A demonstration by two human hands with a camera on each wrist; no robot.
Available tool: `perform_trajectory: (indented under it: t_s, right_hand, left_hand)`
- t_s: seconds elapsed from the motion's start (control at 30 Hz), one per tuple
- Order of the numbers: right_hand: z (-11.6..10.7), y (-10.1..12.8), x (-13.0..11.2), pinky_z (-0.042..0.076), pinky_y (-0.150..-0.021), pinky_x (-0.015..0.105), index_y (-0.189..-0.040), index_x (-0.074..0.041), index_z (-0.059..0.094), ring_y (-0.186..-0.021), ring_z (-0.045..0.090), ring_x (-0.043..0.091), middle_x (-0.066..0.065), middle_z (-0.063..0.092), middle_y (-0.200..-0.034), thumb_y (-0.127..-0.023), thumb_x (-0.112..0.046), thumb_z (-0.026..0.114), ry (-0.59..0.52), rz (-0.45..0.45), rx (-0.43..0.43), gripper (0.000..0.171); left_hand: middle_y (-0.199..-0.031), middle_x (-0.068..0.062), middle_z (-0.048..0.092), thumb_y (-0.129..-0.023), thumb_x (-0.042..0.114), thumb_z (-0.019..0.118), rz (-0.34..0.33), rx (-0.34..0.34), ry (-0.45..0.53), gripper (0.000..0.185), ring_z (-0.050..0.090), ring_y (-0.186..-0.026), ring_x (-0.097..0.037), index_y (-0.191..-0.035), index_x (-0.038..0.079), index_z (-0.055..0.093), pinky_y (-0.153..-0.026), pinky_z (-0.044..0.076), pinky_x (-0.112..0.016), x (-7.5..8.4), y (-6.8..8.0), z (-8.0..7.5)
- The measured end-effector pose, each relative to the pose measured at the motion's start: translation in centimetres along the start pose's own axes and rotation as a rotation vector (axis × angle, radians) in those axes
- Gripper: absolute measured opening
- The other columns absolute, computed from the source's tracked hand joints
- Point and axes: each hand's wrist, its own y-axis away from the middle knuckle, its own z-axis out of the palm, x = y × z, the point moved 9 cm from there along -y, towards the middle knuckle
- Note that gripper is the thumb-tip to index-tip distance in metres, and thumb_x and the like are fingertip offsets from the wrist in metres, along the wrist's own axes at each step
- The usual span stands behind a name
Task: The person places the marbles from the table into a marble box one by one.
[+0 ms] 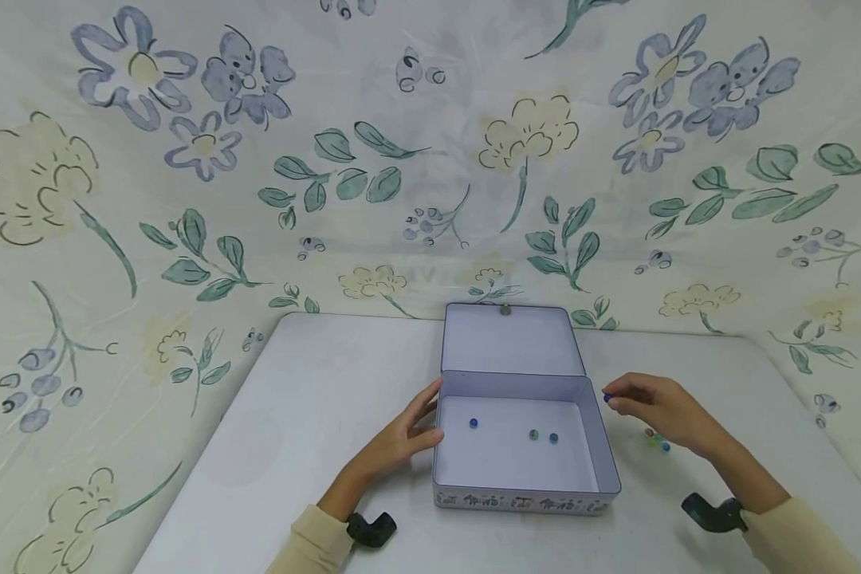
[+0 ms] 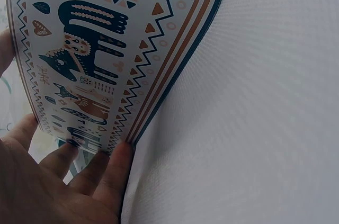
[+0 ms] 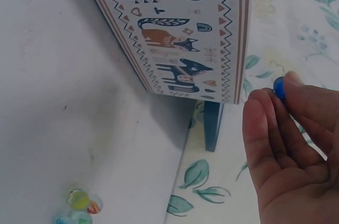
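Blue marble point(image 1: 607, 396) pinched at the fingertips of right hand point(image 1: 660, 414), thumb against curled fingers, held in the air just off the right wall of the tin box point(image 1: 595, 446), near its back corner. Wrist view confirms it: marble point(image 3: 279, 87) between thumb and fingertips, patterned outer wall of the box point(image 3: 180, 33) just beside it.

Left hand point(image 1: 402, 438) rests flat against the box's left wall, fingers straight and relaxed, holding nothing; wrist view shows fingertips point(image 2: 119, 155) touching the printed wall at table level.

Box sits open at centre of the white table point(image 1: 316, 414), lid point(image 1: 511, 339) tipped back. Inside on the floor: one blue marble point(image 1: 473, 423) left of centre, a green marble point(image 1: 534, 434) and another blue one point(image 1: 553, 438) close together right of centre.

Small cluster of loose marbles point(image 1: 656, 438) on the table under the right hand, near the box; yellow, orange and bluish ones visible point(image 3: 80, 205).

Floral cloth point(image 1: 186, 159) backs the table.
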Motion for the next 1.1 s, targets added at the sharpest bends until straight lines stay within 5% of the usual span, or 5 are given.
perform_trajectory:
  t_s: [0.43, 1.1]
  right_hand:
    - [0.8, -2.1, -3.1, 0.057, -0.082, 0.017, -0.113, -0.007, 0.070, -0.094, 0.067, 0.007, 0.000, 0.072, -0.106, -0.096, -0.015, 0.067, 0.026, -0.107, -0.011, 0.020]
    - [3.4, -4.7, -5.9, 0.057, -0.081, 0.019, -0.111, -0.008, 0.072, -0.094, 0.065, 0.011, 0.003, 0.072, -0.107, -0.095, -0.018, 0.069, -0.031, -0.140, -0.093, 0.019]
  left_hand:
    - [-0.170, -0.005, 0.004, -0.099, 0.030, 0.060, 0.011, 0.001, -0.002, 0.082, 0.016, -0.153, -0.044, -0.162, 0.024, 0.009, -0.117, 0.030, -0.065, 0.0, 0.0, -0.1]
    - [-0.170, -0.005, 0.004, -0.099, 0.030, 0.060, 0.004, -0.006, 0.016, 0.081, 0.016, -0.153, -0.044, -0.162, 0.026, 0.010, -0.117, 0.031, -0.063, 0.0, -0.1, 0.1]
